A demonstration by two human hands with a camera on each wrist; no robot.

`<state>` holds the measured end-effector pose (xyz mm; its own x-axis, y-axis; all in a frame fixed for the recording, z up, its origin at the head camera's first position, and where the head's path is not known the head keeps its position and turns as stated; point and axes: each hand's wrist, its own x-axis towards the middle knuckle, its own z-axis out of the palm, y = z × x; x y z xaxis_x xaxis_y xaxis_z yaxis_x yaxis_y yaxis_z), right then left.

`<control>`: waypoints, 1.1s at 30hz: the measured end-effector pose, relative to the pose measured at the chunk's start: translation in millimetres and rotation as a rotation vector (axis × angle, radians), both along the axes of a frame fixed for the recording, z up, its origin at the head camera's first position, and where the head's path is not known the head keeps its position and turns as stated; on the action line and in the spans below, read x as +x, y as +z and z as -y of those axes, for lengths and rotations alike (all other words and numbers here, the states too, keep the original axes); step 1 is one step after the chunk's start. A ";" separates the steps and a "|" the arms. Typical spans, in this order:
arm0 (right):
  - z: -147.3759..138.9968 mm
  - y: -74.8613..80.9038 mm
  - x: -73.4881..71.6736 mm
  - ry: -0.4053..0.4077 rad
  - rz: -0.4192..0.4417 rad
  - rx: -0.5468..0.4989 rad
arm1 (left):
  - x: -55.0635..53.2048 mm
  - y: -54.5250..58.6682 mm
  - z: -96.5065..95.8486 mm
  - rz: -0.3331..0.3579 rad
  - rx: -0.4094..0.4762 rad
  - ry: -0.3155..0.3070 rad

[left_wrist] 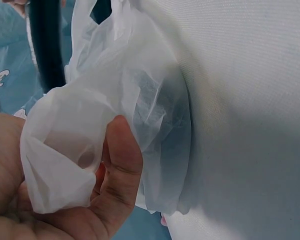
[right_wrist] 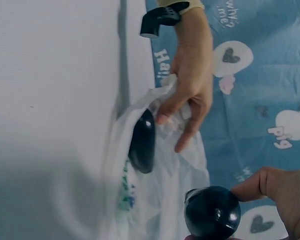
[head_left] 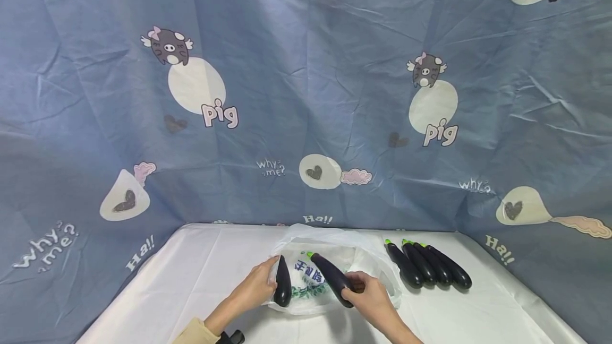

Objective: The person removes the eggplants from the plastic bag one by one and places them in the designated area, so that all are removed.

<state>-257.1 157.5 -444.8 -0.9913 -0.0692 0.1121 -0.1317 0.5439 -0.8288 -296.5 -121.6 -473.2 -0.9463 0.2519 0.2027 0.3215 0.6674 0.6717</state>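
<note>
A white plastic bag [head_left: 330,235] with blue and green print lies on the table, its mouth spread. My left hand [head_left: 255,286] grips the bag's left edge; in the left wrist view the thumb and fingers [left_wrist: 122,165] curl round a fold of thin plastic. Inside the bag, beside that hand, lies one dark eggplant [head_left: 283,283]. My right hand [head_left: 370,299] holds another eggplant [head_left: 331,275] by its thick end over the bag, its green stem pointing away to the far left. The right wrist view shows that held eggplant's round end [right_wrist: 212,212] between thumb and fingers.
Several eggplants [head_left: 430,264] lie side by side to the right of the bag, green stems toward the back. The table has a white cover [head_left: 215,254]. A blue printed curtain [head_left: 306,94] stands behind and at both sides.
</note>
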 end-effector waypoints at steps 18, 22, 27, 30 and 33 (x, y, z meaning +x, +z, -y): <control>-27.7 26.0 -4.3 -0.141 -0.003 -0.041 | 1.3 1.2 -1.1 0.007 0.007 0.002; -39.4 31.6 -5.5 -0.180 0.015 -0.018 | 1.6 1.3 -2.0 0.003 0.009 -0.002; -59.3 35.6 -6.2 -0.217 0.018 0.017 | 1.4 0.9 -1.8 0.010 0.011 -0.007; -70.8 35.9 -5.9 -0.232 0.021 0.033 | 1.0 0.4 -1.4 0.012 0.010 -0.006; -81.5 34.9 -5.6 -0.247 0.023 0.049 | 1.1 0.4 -1.2 0.012 0.008 0.002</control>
<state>-262.7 239.0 -409.9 -0.9810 0.1710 0.0921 0.0287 0.5968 -0.8019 -295.4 -120.4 -472.8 -0.9491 0.2484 0.1936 0.3123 0.6624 0.6809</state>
